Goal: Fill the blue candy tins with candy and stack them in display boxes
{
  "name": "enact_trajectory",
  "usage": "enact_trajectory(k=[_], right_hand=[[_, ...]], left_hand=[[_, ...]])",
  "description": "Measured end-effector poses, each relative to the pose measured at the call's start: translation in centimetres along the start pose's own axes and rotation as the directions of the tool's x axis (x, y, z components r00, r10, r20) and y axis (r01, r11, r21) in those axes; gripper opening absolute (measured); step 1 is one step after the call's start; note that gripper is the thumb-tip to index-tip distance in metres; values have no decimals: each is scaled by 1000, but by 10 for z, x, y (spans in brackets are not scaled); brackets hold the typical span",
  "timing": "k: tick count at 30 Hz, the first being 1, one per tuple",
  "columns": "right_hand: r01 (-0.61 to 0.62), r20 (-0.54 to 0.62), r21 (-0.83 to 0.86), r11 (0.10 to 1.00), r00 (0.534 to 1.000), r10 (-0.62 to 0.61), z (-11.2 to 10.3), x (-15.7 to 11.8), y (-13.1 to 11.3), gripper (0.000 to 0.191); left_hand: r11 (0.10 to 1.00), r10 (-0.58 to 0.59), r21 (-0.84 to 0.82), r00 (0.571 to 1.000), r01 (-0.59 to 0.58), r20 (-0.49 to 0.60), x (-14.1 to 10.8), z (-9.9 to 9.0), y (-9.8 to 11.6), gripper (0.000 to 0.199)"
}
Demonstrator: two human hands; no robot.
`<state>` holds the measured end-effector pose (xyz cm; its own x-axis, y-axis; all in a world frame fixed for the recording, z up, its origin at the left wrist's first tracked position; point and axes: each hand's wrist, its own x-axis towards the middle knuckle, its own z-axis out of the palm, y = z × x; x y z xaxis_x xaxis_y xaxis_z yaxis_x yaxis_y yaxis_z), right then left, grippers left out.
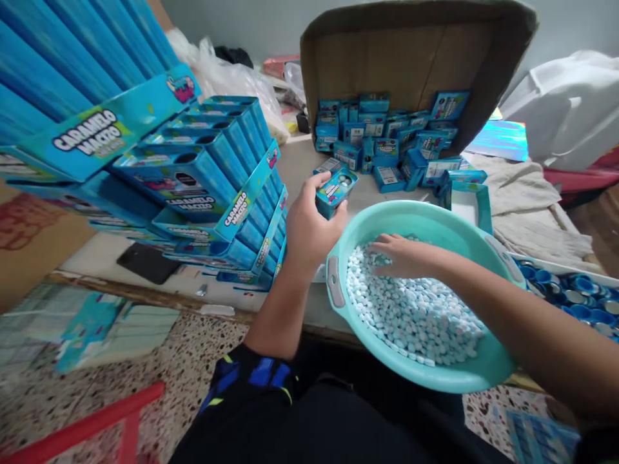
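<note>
My left hand (309, 225) is closed round a small blue candy box (335, 192), held above the table to the left of the basin. A round hole shows in the box's upper face, with something pale inside it. My right hand (399, 256) reaches into a turquoise plastic basin (411, 375). Its fingers are stretched out and a little apart, touching the small white and pale-blue candies (416, 316) heaped there. Some fingertips are partly hidden among the candies.
Stacked blue display trays (242, 209) of boxes tower on the left. A cardboard carton (416, 58) on its side holds several blue boxes (387, 148). A black phone (147, 263) lies near the table edge. Blue and silver pieces (580, 296) fill a tray at right.
</note>
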<state>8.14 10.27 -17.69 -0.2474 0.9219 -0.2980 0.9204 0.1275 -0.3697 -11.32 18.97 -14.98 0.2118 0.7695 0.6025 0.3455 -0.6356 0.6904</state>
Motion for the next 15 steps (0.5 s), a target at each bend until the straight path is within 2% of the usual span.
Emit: enact_trajectory(k=[3,5,9,11,15], right_hand=[[66,86,-117,991,995,-56,6,-2,-5,54],[85,104,-105,991,992,-74,9,0,-5,48],[75,120,-76,994,991,-65,13,4,-1,34],[34,139,-63,997,990,-25,12,4,0,30],[-78,205,-48,996,975,86,4,2,-4,21]], left_hand=[[989,-96,116,995,95,6,4,-17,-9,50],[969,-190,169,981,180,41,2,-24,-16,52],[914,-358,272,913,300,196,-3,-29,-27,50],[926,-345,237,916,296,204,-5,-29,-30,53],[979,-175,119,982,166,70,-5,-32,-30,39]])
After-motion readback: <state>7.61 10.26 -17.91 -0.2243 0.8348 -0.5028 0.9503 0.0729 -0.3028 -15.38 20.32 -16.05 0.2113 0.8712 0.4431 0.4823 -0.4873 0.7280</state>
